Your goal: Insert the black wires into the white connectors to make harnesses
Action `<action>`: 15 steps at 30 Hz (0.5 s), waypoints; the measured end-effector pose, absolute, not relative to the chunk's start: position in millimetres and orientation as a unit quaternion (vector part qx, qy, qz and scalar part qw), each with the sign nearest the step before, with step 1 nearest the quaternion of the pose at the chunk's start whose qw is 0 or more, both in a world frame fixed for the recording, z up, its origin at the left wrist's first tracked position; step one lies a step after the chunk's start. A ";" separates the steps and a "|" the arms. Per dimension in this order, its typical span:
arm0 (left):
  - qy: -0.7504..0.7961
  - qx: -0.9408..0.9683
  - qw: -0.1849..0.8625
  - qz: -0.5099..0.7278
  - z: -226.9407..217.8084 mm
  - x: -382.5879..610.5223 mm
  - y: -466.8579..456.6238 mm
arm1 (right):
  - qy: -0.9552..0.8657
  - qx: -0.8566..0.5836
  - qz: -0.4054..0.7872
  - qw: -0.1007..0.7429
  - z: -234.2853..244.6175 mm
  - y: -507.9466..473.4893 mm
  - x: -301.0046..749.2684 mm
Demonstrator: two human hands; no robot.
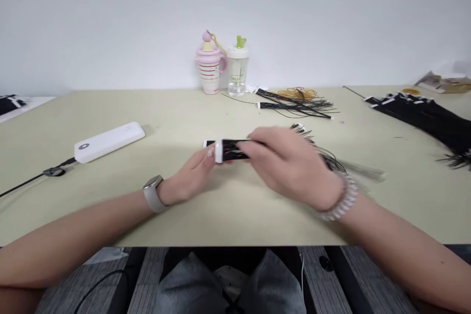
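Low over the table, a bundle of thin black wires point(234, 149) lies sideways between my hands, with a white band or connector point(219, 151) at its left end. My left hand point(195, 170) pinches that white end between thumb and fingers. Further along, the fingers of my right hand point(289, 163) close around the black wires; this hand is slightly blurred. Loose strands point(333, 159) fan out to the right behind it, smeared by motion. Another black piece with a white end shows just behind the white band, mostly hidden by the hands.
Black wire bundles point(290, 104) and yellow rubber bands point(300, 93) lie at the back. A large pile of black bundles point(427, 117) is at right. A pink cup point(210, 71) and clear bottle point(237, 73) stand by the wall. A cabled white power bank point(110, 142) lies left.
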State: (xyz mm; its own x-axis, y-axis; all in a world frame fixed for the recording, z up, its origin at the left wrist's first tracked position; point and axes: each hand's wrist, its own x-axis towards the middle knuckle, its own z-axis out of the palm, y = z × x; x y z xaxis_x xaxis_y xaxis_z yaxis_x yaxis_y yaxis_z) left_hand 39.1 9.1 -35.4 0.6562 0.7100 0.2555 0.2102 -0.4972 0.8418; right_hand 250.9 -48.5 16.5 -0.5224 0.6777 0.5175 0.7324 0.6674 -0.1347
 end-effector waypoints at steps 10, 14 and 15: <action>0.319 0.569 0.691 0.311 -21.0 42.4 -7.7 | -0.880 -0.398 0.038 0.257 -4.8 -32.6 250.3; 0.372 0.603 0.642 0.293 -23.2 43.1 -4.9 | -0.868 -0.445 0.095 0.198 -8.7 -27.5 254.5; 0.369 0.609 0.637 0.294 -23.6 43.1 -4.5 | -0.868 -0.455 0.102 0.171 -8.6 -25.8 256.1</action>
